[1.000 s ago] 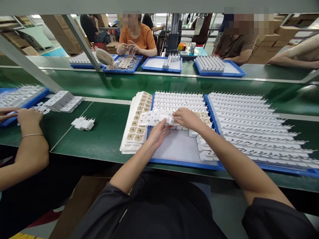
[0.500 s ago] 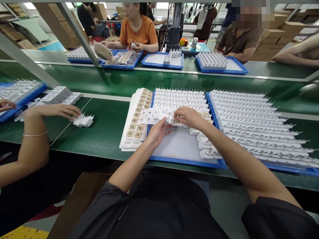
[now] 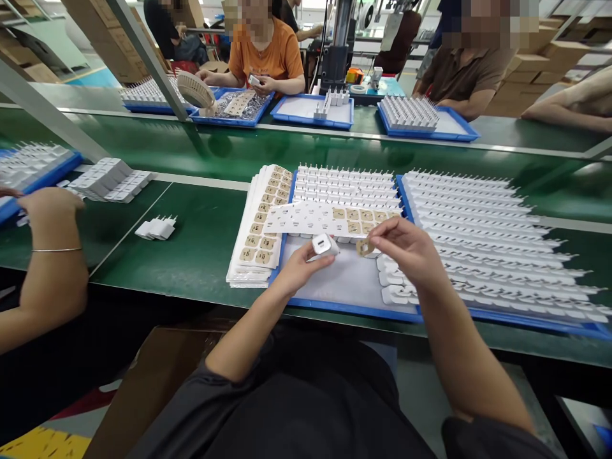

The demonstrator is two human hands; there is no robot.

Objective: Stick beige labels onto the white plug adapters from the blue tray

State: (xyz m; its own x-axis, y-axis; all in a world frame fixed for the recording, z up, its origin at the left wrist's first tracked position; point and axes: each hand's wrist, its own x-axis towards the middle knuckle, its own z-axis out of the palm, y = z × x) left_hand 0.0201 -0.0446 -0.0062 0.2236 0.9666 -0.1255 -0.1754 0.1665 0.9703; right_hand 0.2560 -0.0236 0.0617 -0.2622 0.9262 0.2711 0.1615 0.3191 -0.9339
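Observation:
My left hand (image 3: pixel 300 269) is closed around a white plug charger (image 3: pixel 323 245), its end face with a dark port slot turned up toward me. Between thumb and fingertips of my right hand (image 3: pixel 400 245) is a small tan sticker (image 3: pixel 364 247) with a hole in it, a little to the right of the charger and apart from it. Behind both hands a sticker sheet (image 3: pixel 306 218) lies across the tray, bare white on its left part and still bearing tan stickers on its right. Rows of white chargers (image 3: pixel 342 185) stand in the blue tray (image 3: pixel 344 308) under and around it.
A stack of sticker sheets (image 3: pixel 261 239) lies left of the tray. More chargers (image 3: pixel 492 242) fill a second tray on the right. At left are a small charger group (image 3: pixel 156 227) and a co-worker's arm (image 3: pixel 57 255). Other people sit across the green bench (image 3: pixel 191 255).
My right hand has moved right and toward me, off the sheet, with a sticker in its fingers. My left hand has lowered the charger and turned its port face up. The co-worker's hand has withdrawn left.

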